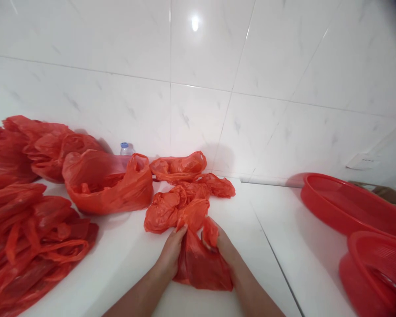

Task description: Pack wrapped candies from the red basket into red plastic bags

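Observation:
A thin red plastic bag point(206, 266) is between my hands near the front of the white table. My left hand point(174, 246) pinches its left edge, thumb on top. On the other side, my right hand point(219, 242) has its fingers curled round a gathered upper part of the same bag. The bag's lower part spreads flat towards me. Just beyond my hands lie crumpled red bags point(165, 209), close to the top of the held one. Further back, another bunched red bag point(180, 166) rests near the wall.
An opened red bag point(108, 193) with red plastic inside stands left of centre, a blue-capped bottle point(125, 149) behind it. Heaps of red bags point(29, 246) cover the far left. At right are a red round tray point(320, 207) and a red basket point(356, 268). A seam crosses the tabletop.

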Demonstrator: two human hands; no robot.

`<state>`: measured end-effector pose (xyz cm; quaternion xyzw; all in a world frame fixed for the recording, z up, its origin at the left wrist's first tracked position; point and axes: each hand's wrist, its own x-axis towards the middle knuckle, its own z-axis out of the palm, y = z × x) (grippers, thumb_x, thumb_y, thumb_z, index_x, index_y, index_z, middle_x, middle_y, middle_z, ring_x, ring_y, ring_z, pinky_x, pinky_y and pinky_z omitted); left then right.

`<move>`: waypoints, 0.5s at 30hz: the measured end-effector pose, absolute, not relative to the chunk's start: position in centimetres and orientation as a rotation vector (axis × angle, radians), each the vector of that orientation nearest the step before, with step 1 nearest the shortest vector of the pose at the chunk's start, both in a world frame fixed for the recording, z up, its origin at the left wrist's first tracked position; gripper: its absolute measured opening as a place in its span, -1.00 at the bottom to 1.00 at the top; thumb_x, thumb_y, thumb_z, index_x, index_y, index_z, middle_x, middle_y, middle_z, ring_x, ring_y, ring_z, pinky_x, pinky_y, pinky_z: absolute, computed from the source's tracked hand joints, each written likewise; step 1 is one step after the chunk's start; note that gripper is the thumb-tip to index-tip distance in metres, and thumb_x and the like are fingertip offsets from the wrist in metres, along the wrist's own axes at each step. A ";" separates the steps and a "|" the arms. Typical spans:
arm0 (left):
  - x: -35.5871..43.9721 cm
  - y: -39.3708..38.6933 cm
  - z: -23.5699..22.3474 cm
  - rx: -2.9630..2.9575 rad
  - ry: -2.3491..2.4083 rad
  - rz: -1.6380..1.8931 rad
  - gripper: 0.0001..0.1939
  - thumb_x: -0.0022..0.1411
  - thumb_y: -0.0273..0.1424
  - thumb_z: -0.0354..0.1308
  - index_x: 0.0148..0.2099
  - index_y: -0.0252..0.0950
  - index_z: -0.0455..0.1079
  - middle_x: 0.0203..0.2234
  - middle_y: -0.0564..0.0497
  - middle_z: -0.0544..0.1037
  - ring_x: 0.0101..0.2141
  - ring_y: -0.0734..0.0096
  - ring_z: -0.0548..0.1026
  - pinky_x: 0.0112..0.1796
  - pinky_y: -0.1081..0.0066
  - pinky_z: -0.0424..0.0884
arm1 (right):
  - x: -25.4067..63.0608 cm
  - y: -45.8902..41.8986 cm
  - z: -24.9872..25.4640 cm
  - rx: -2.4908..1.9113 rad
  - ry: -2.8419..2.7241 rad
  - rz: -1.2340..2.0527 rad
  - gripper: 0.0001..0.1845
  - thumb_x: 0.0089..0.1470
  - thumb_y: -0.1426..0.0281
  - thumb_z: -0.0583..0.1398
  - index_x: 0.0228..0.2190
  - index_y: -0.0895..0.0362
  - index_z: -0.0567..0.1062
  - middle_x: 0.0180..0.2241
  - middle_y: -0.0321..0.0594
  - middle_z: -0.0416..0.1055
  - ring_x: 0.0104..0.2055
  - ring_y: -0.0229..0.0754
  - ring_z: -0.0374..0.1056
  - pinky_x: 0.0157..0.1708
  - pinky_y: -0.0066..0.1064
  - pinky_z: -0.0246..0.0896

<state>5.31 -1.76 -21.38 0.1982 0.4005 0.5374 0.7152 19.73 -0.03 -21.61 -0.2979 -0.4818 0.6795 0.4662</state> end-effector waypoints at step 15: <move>5.3 -3.1 -22.3 1.269 1.123 1.463 -0.35 0.08 -0.36 0.19 0.20 -0.14 0.07 0.10 -0.11 0.29 0.06 0.20 0.32 0.03 0.24 0.25 | 19.2 -0.2 -23.0 -1.069 -1.122 1.540 -0.89 -0.05 0.36 0.18 -0.52 0.14 0.38 -0.72 -0.40 0.27 -0.73 -0.37 0.09 -0.72 -0.53 -0.08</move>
